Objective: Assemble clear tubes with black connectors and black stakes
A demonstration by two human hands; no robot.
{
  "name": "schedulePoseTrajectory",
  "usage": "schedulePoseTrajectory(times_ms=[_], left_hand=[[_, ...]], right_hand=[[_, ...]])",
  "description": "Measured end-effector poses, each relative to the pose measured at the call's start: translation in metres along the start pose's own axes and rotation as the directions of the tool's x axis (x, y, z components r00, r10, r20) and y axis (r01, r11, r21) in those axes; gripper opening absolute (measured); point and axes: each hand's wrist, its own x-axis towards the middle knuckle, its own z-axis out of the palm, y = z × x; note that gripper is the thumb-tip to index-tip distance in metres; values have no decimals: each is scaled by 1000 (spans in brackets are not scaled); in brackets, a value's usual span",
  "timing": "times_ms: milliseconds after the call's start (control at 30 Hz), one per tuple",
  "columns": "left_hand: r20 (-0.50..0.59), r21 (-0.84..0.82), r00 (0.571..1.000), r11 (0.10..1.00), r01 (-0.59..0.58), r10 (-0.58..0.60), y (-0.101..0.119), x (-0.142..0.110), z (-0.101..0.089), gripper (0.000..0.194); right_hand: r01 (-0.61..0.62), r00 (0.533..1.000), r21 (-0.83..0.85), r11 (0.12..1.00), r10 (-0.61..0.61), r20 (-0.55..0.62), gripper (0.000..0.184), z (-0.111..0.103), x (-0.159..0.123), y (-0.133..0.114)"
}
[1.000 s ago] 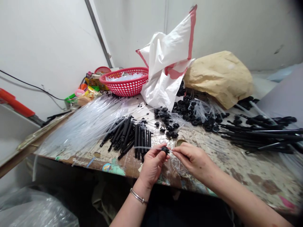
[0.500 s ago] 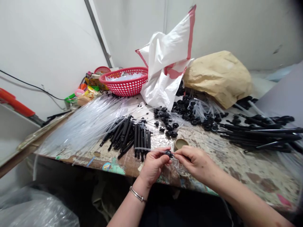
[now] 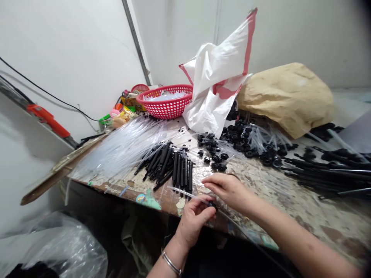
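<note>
My left hand point(image 3: 193, 219) is closed around a small black plastic fitting point(image 3: 212, 205) at the table's front edge. A thin clear tube point(image 3: 185, 192) sticks out from the fitting to the left, and a long thin tube point(image 3: 243, 230) runs from its other side down to the right. Just above, my right hand point(image 3: 228, 190) is apart from the fitting, its fingers stretched out to the left with nothing visible in them. Close to its fingertips lie several short black tubes point(image 3: 182, 172) in a row. My right hand mostly hides a small round container behind it.
Long clear tubes point(image 3: 116, 148) cover the table's left side. Black fittings point(image 3: 218, 158) lie scattered mid-table. Behind stand a red basket point(image 3: 166, 112), a white sack point(image 3: 211, 88) and a brown paper bag point(image 3: 286, 96). Long black rods point(image 3: 327, 175) are piled at right.
My right hand has let go at the fitting and moved up, its fingers now straightened. My left hand, with the fitting, is lower in view. The view has swung left.
</note>
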Motion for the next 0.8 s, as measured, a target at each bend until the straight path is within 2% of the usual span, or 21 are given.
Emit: schedulePoseTrajectory(times_ms=[100,200,367,500,633,700,800], left_hand=[[30,26,1000,1000,-3,2,0,1,-2,24],[54,49,999,999,8,-11,0,2,-4,25],[66,85,997,996,32,-38,2,3,-6,29],[90,119,995,992,39,-50,3,4,-6,30],[94,115,994,993,39,-50,2,5,-7,31],[83,91,995,995,40,-48,0,5,-8,31],[65,27,997,999,42,-44,-2,5,-8,31]], right_hand=[[-22,997,-101,995,29,68,16,19,34,-7],[-97,994,-141,985,103,33,14,39,56,-8],[-233,972,-120,965,233,-15,37,52,72,-3],[-254,967,-27,967,253,-8,45,51,79,1],[-225,971,106,969,232,-57,55,43,81,1],[-206,971,192,960,224,-78,52,32,79,-1],[-179,967,314,932,226,-120,47,3,63,-5]])
